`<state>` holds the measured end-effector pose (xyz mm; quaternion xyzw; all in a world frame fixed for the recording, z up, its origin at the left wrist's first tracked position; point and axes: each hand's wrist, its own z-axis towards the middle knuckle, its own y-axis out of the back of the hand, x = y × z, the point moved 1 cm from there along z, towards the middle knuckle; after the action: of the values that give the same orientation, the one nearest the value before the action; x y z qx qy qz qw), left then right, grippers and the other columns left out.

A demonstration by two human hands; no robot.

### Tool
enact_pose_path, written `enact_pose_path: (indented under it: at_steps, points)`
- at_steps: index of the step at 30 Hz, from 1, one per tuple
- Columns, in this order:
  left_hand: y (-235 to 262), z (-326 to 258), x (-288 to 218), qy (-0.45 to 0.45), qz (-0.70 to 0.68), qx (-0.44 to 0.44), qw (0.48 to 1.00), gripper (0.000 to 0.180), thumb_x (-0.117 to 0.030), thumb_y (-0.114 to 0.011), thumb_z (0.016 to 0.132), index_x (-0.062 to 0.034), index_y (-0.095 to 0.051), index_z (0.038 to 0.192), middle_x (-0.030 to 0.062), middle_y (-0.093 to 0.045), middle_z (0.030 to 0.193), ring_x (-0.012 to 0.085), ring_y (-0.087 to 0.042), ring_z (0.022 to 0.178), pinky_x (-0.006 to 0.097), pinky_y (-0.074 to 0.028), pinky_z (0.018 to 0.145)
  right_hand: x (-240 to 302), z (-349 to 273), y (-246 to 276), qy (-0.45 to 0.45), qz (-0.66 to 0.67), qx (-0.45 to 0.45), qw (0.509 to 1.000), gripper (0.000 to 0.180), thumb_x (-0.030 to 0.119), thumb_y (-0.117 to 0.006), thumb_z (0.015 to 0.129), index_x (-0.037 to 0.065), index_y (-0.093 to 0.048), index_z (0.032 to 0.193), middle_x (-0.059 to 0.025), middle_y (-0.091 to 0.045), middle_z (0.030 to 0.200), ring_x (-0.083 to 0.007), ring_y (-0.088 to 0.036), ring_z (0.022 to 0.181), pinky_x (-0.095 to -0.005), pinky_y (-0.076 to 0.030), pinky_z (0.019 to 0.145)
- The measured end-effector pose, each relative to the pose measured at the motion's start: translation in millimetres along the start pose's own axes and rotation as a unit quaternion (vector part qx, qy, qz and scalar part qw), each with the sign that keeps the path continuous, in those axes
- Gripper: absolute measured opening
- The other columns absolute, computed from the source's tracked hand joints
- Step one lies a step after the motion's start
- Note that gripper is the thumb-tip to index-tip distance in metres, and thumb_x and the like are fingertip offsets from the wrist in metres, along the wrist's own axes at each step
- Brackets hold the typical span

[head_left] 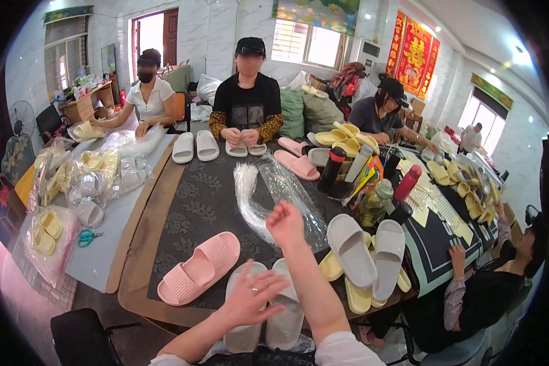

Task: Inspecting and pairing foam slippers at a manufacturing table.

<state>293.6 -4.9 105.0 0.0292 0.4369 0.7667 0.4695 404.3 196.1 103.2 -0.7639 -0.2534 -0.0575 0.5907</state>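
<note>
Left hand [253,296] at 6 o'clock, fingers spread over grey slippers [285,326]. Right hand [285,224] at 1 o'clock from it, curled near clear plastic [248,198]; cannot tell if pinching.

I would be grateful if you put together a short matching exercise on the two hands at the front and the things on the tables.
Column one
1. Scissors
2. Left hand
3. Clear strips
4. Right hand

Column two
A. Fingers curled in
B. In a bundle on the dark patterned covering
C. Teal, lying on the left table
D. Open, wearing a ring

Right pairs: 1-C, 2-D, 3-B, 4-A.
</note>
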Motion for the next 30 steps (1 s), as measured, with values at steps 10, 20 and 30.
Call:
enact_pose_path:
  at_steps: [10, 20, 30]
  points:
    - [16.3, -92.6, 86.1, 0.408, 0.305, -0.142, 0.849, 0.055, -0.03, -0.065, 0.081, -0.004, -0.051, 0.127, 0.0221, -0.046, 0.129, 0.0452, -0.032, 0.127, 0.06, -0.021, 0.107, -28.5, -158.8, 112.3, 0.022, -0.719, 0.158, 0.676, 0.041, 0.046, -0.058, 0.091, 0.006, -0.063, 0.096, -0.0034, -0.061, 0.075, -0.0168, -0.058, 0.064, -0.0293, -0.047, 0.058]
    - [10.4, -108.3, 106.5, 0.376, 0.318, -0.127, 0.861, 0.046, -0.021, -0.059, 0.083, -0.0076, -0.054, 0.126, 0.0144, -0.052, 0.12, 0.0386, -0.042, 0.117, 0.057, -0.024, 0.107, -79.5, -161.3, 117.9, 0.189, -0.91, 0.011, 0.368, 0.065, 0.063, -0.064, 0.076, -0.001, -0.059, 0.088, -0.0176, -0.065, 0.075, -0.0374, -0.065, 0.068, -0.0468, -0.051, 0.06]
    - [65.8, -125.6, 104.4, 0.258, 0.137, -0.079, 0.953, 0.039, 0.0, -0.055, 0.073, -0.0095, -0.068, 0.109, 0.006, -0.065, 0.11, 0.0318, -0.054, 0.111, 0.049, -0.034, 0.103, -40.4, -184.4, 128.3, 0.223, -0.896, -0.016, 0.384, 0.032, 0.029, -0.066, 0.076, 0.008, -0.053, 0.095, -0.015, -0.064, 0.072, -0.0351, -0.065, 0.069, -0.0474, -0.051, 0.059]
